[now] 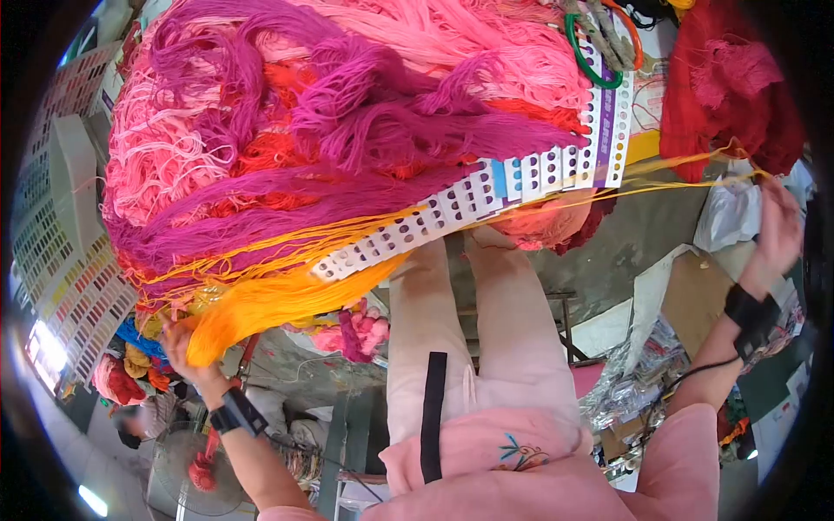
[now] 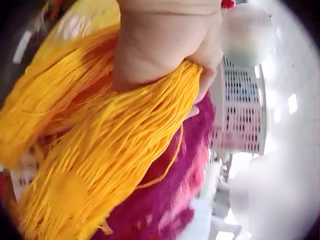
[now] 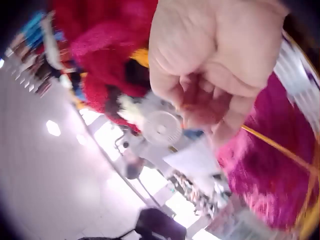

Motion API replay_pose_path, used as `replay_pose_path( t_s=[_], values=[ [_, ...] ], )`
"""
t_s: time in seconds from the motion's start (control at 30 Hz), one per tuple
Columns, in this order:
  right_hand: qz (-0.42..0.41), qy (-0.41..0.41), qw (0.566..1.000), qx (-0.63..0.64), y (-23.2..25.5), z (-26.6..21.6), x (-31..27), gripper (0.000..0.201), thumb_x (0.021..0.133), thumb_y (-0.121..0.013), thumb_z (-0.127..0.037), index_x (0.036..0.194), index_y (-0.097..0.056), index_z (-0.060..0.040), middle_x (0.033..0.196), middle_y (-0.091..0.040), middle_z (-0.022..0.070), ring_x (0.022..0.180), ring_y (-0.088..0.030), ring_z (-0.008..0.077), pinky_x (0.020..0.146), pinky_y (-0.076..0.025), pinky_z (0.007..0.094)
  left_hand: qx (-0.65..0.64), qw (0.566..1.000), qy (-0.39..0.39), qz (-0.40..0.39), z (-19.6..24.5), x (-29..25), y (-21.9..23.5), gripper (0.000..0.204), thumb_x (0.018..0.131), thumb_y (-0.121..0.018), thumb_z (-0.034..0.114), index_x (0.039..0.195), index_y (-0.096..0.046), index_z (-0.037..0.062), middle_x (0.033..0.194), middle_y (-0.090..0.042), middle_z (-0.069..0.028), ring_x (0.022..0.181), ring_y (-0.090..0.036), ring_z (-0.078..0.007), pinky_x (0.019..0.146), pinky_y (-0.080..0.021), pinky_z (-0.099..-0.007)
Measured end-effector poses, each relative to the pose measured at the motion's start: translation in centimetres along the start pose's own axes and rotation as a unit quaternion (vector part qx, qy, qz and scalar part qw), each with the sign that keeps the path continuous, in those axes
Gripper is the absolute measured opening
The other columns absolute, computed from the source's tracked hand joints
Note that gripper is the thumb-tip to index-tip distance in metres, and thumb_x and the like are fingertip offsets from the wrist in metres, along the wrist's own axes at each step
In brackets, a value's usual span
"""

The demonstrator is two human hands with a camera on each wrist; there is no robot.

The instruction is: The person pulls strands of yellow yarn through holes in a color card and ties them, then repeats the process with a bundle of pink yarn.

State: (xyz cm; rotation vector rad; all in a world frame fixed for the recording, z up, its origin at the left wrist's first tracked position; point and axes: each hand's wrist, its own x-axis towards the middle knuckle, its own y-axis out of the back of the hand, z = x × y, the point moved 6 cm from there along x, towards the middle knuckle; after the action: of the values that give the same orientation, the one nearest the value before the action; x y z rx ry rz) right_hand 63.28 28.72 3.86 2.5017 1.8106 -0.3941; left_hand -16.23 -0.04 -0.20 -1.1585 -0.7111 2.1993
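In the head view my left hand (image 1: 181, 349) is at the lower left of the yarn pile, gripping one end of a yellow-orange skein of yarn (image 1: 278, 308). The left wrist view shows the skein (image 2: 120, 140) bunched under the fingers, its strands fanning downward. Far to the right, my right hand (image 1: 779, 227) pinches a few thin yellow strands (image 1: 643, 181), drawn taut from the skein's side across the front of the pile. In the right wrist view the fingers are curled in, and a strand (image 3: 275, 144) runs from them. Magenta yarn (image 1: 365, 113) lies behind the skein.
Pink yarn (image 1: 504, 39) fills the back of the pile. A white card strip with punched holes (image 1: 452, 213) lies along its front edge. Dark red yarn (image 1: 695, 104) hangs at the right. Bagged goods (image 1: 647, 369) and a cardboard box (image 1: 704, 300) stand below the right arm.
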Motion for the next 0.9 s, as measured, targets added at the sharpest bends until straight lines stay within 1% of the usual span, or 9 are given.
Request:
replay_pose_path(
  t_s=[0.07, 0.13, 0.17, 0.2, 0.27, 0.4, 0.47, 0.6, 0.9],
  values=[
    [0.03, 0.084, 0.996, 0.023, -4.2, -3.9, -1.6, 0.021, 0.078, -0.036, -0.005, 0.092, -0.049, 0.0026, 0.083, -0.049, 0.0092, 0.083, -0.048, 0.0185, 0.079, -0.039, 0.0252, -0.096, 0.979, 0.154, -0.095, -7.1, -1.4, -6.1, 0.034, 0.081, -0.045, 0.015, 0.113, -0.04, 0.0028, 0.062, -0.048, -0.0014, 0.041, -0.04, -0.0049, 0.043, -0.039, -0.0158],
    [-0.12, 0.144, 0.939, -0.287, -15.5, 2.3, -6.8, 0.015, 0.076, -0.043, -0.008, 0.081, -0.052, 0.0027, 0.081, -0.052, 0.0107, 0.078, -0.048, 0.0145, 0.073, -0.037, 0.0261, -0.242, 0.882, 0.397, -0.079, -16.0, -1.4, -8.0, 0.031, 0.078, -0.049, 0.009, 0.107, -0.042, 0.0023, 0.068, -0.052, -0.0049, 0.041, -0.042, -0.0074, 0.037, -0.037, -0.0199],
    [-0.13, 0.001, 0.926, -0.353, -18.7, 6.4, -8.9, 0.013, 0.076, -0.048, -0.01, 0.078, -0.056, -0.0003, 0.075, -0.054, 0.0065, 0.071, -0.05, 0.0121, 0.069, -0.039, 0.0231, -0.194, 0.862, 0.459, -0.094, -21.1, -2.4, -9.4, 0.026, 0.077, -0.051, 0.007, 0.102, -0.046, 0.0015, 0.07, -0.053, -0.0057, 0.043, -0.043, -0.0066, 0.04, -0.039, -0.0213],
    [-0.158, -0.161, 0.929, -0.293, -23.1, 8.8, -11.2, 0.009, 0.075, -0.051, -0.007, 0.074, -0.057, -0.0008, 0.071, -0.054, 0.0034, 0.065, -0.05, 0.0105, 0.062, -0.041, 0.0232, 0.234, 0.898, 0.372, -0.001, -23.6, -2.4, -9.3, 0.019, 0.078, -0.05, 0.008, 0.096, -0.049, 0.0012, 0.071, -0.054, -0.0059, 0.046, -0.045, -0.0065, 0.045, -0.041, -0.0213],
    [-0.249, 0.02, 0.923, -0.292, -26.0, 14.6, -13.6, 0.006, 0.066, -0.058, -0.005, 0.071, -0.056, -0.0013, 0.065, -0.053, 0.0066, 0.063, -0.052, 0.0172, 0.059, -0.041, 0.0273, 0.361, 0.857, 0.366, 0.027, -30.0, -2.6, -11.0, 0.015, 0.08, -0.05, 0.011, 0.09, -0.052, 0.0011, 0.073, -0.055, -0.0054, 0.046, -0.045, -0.0068, 0.047, -0.04, -0.0194],
    [-0.264, 0.147, 0.88, -0.366, -28.2, 18.0, -16.7, 0.013, 0.058, -0.057, -0.002, 0.071, -0.055, -0.0047, 0.067, -0.049, 0.006, 0.068, -0.048, 0.0238, 0.06, -0.038, 0.0329, 0.471, 0.823, 0.315, 0.045, -34.3, -2.0, -9.5, 0.012, 0.08, -0.05, 0.014, 0.088, -0.052, 0.0041, 0.07, -0.053, -0.0029, 0.045, -0.044, -0.0069, 0.044, -0.038, -0.0192],
    [-0.264, 0.217, 0.845, -0.411, -28.0, 18.0, -17.3, 0.016, 0.056, -0.057, -0.002, 0.071, -0.054, -0.0061, 0.068, -0.047, 0.0049, 0.069, -0.047, 0.0246, 0.06, -0.036, 0.0345, 0.565, 0.775, 0.272, -0.072, -35.1, -1.9, -10.0, 0.008, 0.08, -0.05, 0.014, 0.082, -0.053, 0.007, 0.064, -0.051, -0.0004, 0.044, -0.044, -0.0066, 0.042, -0.037, -0.0199],
    [-0.289, 0.237, 0.841, -0.391, -27.7, 17.6, -17.5, 0.021, 0.054, -0.057, -0.004, 0.075, -0.053, -0.0054, 0.073, -0.046, 0.0061, 0.073, -0.045, 0.0248, 0.062, -0.035, 0.0361, 0.601, 0.765, 0.2, -0.121, -34.5, -2.1, -11.7, 0.006, 0.08, -0.05, 0.014, 0.077, -0.052, 0.0087, 0.059, -0.048, 0.0014, 0.042, -0.042, -0.0059, 0.039, -0.035, -0.0207],
    [-0.355, 0.207, 0.851, -0.326, -28.0, 18.1, -18.7, 0.033, 0.056, -0.06, -0.011, 0.087, -0.053, -0.0032, 0.083, -0.046, 0.0103, 0.075, -0.045, 0.0267, 0.067, -0.038, 0.0355, 0.5, 0.814, 0.282, -0.091, -36.0, -2.1, -10.6, 0.016, 0.083, -0.046, 0.017, 0.076, -0.055, 0.0054, 0.062, -0.048, 0.0013, 0.055, -0.043, -0.0061, 0.051, -0.035, -0.0199]
  ],
)
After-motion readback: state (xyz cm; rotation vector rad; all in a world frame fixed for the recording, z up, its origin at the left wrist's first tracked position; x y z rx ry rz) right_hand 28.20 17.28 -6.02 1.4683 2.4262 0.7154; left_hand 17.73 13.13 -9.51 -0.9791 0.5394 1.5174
